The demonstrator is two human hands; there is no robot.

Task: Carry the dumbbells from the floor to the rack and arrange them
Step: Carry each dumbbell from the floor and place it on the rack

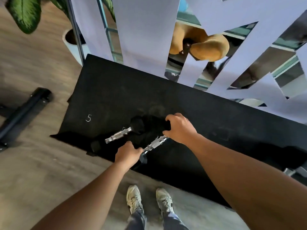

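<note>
Two black dumbbells with chrome handles lie side by side on the black rack shelf (191,113). The left dumbbell (118,135) sits by a chalked "5" (88,118). My right hand (179,128) grips the far black head of the right dumbbell (155,144). My left hand (127,154) curls over that dumbbell's near black head, beside its chrome handle. The black heads blend into the dark shelf, so their edges are hard to make out.
A mirror wall with white paper strips (146,34) rises behind the rack. A potted plant (73,42) stands at the back left. A black metal bar (23,112) lies on the wooden floor at left. My shoes (149,199) stand just before the rack.
</note>
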